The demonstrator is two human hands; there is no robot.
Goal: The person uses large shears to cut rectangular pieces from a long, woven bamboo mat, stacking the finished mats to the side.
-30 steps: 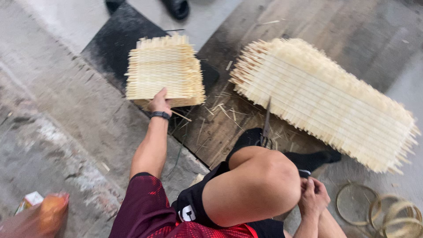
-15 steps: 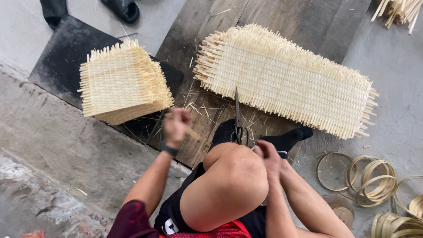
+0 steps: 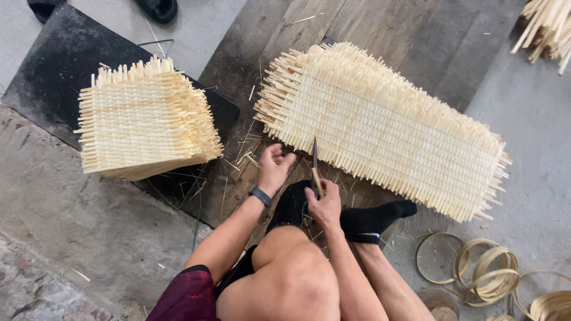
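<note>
- The scissors (image 3: 314, 166) stand almost upright in the right hand (image 3: 324, 205), which is clenched around their handles; the dark blades point up toward the near edge of the long stack of woven bamboo mats (image 3: 386, 128).
- That long stack lies slantwise across the wooden boards (image 3: 416, 35), loose strip ends sticking out along all its edges; the blade tips are just beside its near left corner.
- The left hand (image 3: 273, 166) hovers just left of the scissors with fingers loosely curled and grasping nothing, above the bamboo trimmings (image 3: 244, 157) scattered on the boards. A dark band (image 3: 260, 195) sits on its wrist.
- Below the hands are the person's bent bare knee (image 3: 285, 279) and a foot in a black sock (image 3: 375, 220).
- A smaller square stack of woven mats (image 3: 146, 119) rests on a black mat (image 3: 47, 71) at the left edge of the boards, well apart from the hands.
- Coiled bamboo hoops (image 3: 488, 273) lie on the concrete floor (image 3: 535, 148) at the lower right.
- A bundle of loose bamboo strips (image 3: 547, 27) shows at the upper right corner.
</note>
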